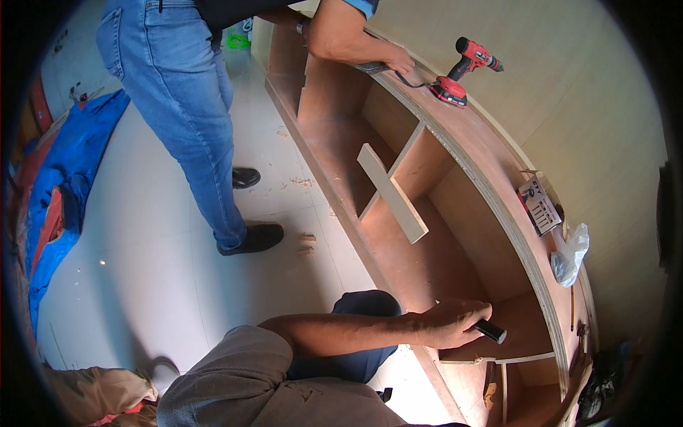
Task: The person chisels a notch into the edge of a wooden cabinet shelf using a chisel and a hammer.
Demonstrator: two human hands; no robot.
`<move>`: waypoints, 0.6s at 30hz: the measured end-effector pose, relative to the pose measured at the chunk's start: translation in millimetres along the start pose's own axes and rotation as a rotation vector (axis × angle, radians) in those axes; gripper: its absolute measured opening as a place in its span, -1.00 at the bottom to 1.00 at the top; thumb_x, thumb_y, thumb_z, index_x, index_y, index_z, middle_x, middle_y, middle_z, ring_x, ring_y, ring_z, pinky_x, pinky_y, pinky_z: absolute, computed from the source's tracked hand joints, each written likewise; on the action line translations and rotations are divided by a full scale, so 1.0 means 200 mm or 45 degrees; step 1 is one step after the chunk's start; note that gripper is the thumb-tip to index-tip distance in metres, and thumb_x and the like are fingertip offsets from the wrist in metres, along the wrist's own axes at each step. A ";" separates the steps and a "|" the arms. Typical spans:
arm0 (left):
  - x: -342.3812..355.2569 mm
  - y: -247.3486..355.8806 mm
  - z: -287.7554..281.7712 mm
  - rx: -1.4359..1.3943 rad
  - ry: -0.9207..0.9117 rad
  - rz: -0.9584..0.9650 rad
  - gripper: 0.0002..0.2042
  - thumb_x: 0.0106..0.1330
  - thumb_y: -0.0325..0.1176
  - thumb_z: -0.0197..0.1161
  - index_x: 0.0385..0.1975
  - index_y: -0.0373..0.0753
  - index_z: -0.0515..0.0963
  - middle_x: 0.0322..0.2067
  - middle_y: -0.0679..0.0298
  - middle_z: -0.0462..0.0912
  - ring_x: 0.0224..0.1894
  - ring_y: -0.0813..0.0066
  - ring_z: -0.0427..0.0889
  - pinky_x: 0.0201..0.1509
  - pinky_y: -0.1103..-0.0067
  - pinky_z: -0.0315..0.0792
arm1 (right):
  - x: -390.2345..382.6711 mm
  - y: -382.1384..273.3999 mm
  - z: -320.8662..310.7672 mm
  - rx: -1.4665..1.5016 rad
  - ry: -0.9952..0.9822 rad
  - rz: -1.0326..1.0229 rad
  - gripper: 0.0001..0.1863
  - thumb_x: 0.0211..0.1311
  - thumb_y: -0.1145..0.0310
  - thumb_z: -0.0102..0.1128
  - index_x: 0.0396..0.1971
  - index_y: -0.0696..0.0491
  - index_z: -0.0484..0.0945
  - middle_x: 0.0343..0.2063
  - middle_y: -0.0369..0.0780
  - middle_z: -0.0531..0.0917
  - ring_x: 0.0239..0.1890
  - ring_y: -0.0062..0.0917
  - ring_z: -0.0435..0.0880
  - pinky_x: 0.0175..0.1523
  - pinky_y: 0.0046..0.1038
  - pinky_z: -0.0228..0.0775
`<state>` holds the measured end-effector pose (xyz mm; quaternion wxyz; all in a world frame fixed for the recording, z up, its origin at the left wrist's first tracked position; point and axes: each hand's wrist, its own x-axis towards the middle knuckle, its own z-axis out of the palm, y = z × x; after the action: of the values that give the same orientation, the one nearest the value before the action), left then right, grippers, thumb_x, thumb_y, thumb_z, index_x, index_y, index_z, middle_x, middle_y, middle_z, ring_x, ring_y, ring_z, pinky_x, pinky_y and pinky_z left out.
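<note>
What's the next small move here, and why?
Perhaps bring the left hand, closed around a black handle, to the strip and test it lightly: it crosses the divider with both ends jutting past, and whether it is fixed can't be seen.

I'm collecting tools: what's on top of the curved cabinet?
At least a red drill, a printed box and a pale plastic bag; what lies beneath them is covered.

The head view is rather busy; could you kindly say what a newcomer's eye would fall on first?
Probably the red and black drill standing on the curved cabinet top, upper right. Next, the pale wooden strip crossing the divider near the center, and the left hand gripping a dark handle, lower right. The blue tarp at left also stands out.
</note>
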<state>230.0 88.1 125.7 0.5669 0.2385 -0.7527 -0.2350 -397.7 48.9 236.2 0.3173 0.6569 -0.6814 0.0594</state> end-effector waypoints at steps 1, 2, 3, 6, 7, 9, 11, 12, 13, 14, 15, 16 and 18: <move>0.00 0.00 0.00 0.000 0.006 0.004 -0.73 0.24 -0.50 0.38 -0.28 -0.21 0.34 -0.41 0.16 0.49 -0.41 0.18 0.57 -0.37 0.31 0.43 | -0.01 0.02 0.00 -0.083 0.016 -0.078 -0.68 0.53 0.27 -0.07 -0.27 0.21 0.56 -0.31 0.10 0.60 -0.24 0.02 0.58 -0.12 -0.04 0.39; 0.00 0.00 0.00 0.002 0.010 0.006 -0.73 0.24 -0.50 0.38 -0.28 -0.21 0.34 -0.41 0.17 0.49 -0.41 0.18 0.57 -0.37 0.31 0.43 | 0.00 0.03 0.00 -0.163 0.031 -0.156 -0.67 0.53 0.27 -0.08 -0.27 0.21 0.56 -0.32 0.10 0.60 -0.24 0.02 0.58 -0.13 -0.04 0.39; 0.00 0.00 0.00 0.001 0.008 0.006 -0.73 0.24 -0.50 0.38 -0.28 -0.21 0.34 -0.41 0.17 0.49 -0.41 0.18 0.57 -0.37 0.31 0.43 | 0.00 0.04 0.00 -0.164 0.030 -0.154 -0.67 0.53 0.27 -0.08 -0.27 0.21 0.56 -0.32 0.10 0.60 -0.24 0.02 0.58 -0.13 -0.04 0.39; 0.01 0.00 0.00 -0.018 -0.006 0.002 -0.73 0.24 -0.49 0.38 -0.28 -0.21 0.35 -0.41 0.17 0.49 -0.40 0.18 0.57 -0.37 0.31 0.43 | -0.01 0.07 0.00 0.126 -0.055 0.055 -0.66 0.54 0.26 -0.08 -0.27 0.22 0.56 -0.35 0.09 0.59 -0.27 0.01 0.58 -0.16 -0.06 0.39; 0.01 0.00 0.00 -0.026 -0.014 -0.003 -0.73 0.24 -0.49 0.38 -0.29 -0.21 0.35 -0.41 0.17 0.49 -0.40 0.17 0.57 -0.37 0.31 0.43 | -0.01 0.08 0.00 0.113 -0.017 0.057 -0.65 0.54 0.25 -0.08 -0.28 0.23 0.56 -0.36 0.10 0.58 -0.28 0.00 0.58 -0.18 -0.06 0.39; 0.00 0.00 -0.01 -0.015 -0.020 -0.028 -0.74 0.24 -0.49 0.38 -0.29 -0.21 0.35 -0.42 0.17 0.49 -0.40 0.17 0.57 -0.37 0.30 0.42 | 0.01 0.03 0.02 0.121 0.013 0.043 -0.63 0.54 0.24 -0.08 -0.29 0.24 0.56 -0.37 0.11 0.58 -0.30 0.00 0.58 -0.20 -0.06 0.38; 0.00 0.00 -0.02 -0.027 -0.018 -0.041 -0.74 0.24 -0.49 0.38 -0.30 -0.21 0.36 -0.42 0.17 0.49 -0.40 0.17 0.57 -0.37 0.30 0.41 | 0.02 0.00 0.02 0.022 0.038 -0.102 -0.61 0.53 0.23 -0.07 -0.31 0.25 0.56 -0.39 0.14 0.57 -0.33 0.02 0.57 -0.23 -0.05 0.37; 0.00 -0.01 -0.02 -0.025 -0.019 -0.043 -0.74 0.24 -0.49 0.38 -0.30 -0.21 0.36 -0.42 0.17 0.49 -0.40 0.17 0.57 -0.37 0.30 0.41 | 0.02 0.00 0.02 -0.012 0.047 -0.148 -0.61 0.53 0.22 -0.07 -0.32 0.26 0.56 -0.39 0.14 0.57 -0.34 0.03 0.57 -0.24 -0.04 0.36; 0.00 -0.02 -0.01 -0.018 -0.008 -0.033 -0.74 0.23 -0.49 0.38 -0.30 -0.21 0.36 -0.42 0.17 0.49 -0.40 0.17 0.57 -0.37 0.30 0.41 | 0.01 -0.01 0.02 0.002 0.050 -0.130 -0.60 0.53 0.22 -0.08 -0.32 0.26 0.56 -0.41 0.15 0.56 -0.35 0.04 0.56 -0.25 -0.04 0.36; 0.00 -0.02 0.00 -0.018 0.002 -0.012 -0.74 0.23 -0.49 0.38 -0.30 -0.20 0.36 -0.42 0.17 0.49 -0.41 0.16 0.57 -0.37 0.29 0.40 | 0.00 0.02 0.01 0.002 0.054 -0.113 -0.60 0.53 0.22 -0.08 -0.32 0.27 0.56 -0.41 0.16 0.56 -0.36 0.04 0.56 -0.26 -0.03 0.35; 0.01 -0.01 0.00 -0.023 -0.003 -0.006 -0.74 0.23 -0.49 0.38 -0.30 -0.20 0.36 -0.42 0.17 0.49 -0.41 0.16 0.57 -0.37 0.29 0.40 | -0.01 0.04 0.00 0.002 0.057 -0.097 -0.60 0.53 0.22 -0.08 -0.33 0.27 0.56 -0.42 0.16 0.56 -0.37 0.05 0.56 -0.26 -0.03 0.35; 0.01 -0.01 0.01 -0.024 0.001 0.004 -0.74 0.23 -0.49 0.38 -0.29 -0.21 0.36 -0.42 0.17 0.49 -0.42 0.16 0.57 -0.38 0.29 0.40 | -0.01 0.06 0.00 0.062 0.077 -0.043 -0.61 0.53 0.24 -0.08 -0.32 0.27 0.55 -0.43 0.16 0.55 -0.38 0.05 0.56 -0.27 -0.03 0.35; 0.01 -0.01 0.00 -0.013 -0.006 0.000 -0.74 0.23 -0.49 0.38 -0.29 -0.21 0.36 -0.42 0.17 0.50 -0.42 0.16 0.58 -0.38 0.30 0.41 | -0.01 0.03 0.02 0.141 0.086 0.011 -0.63 0.52 0.25 -0.08 -0.31 0.27 0.55 -0.45 0.15 0.55 -0.39 0.05 0.56 -0.27 -0.04 0.36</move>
<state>230.5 85.8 126.8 0.5663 0.2350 -0.7529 -0.2392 -404.4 49.8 234.5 0.3031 0.6681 -0.6687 0.1207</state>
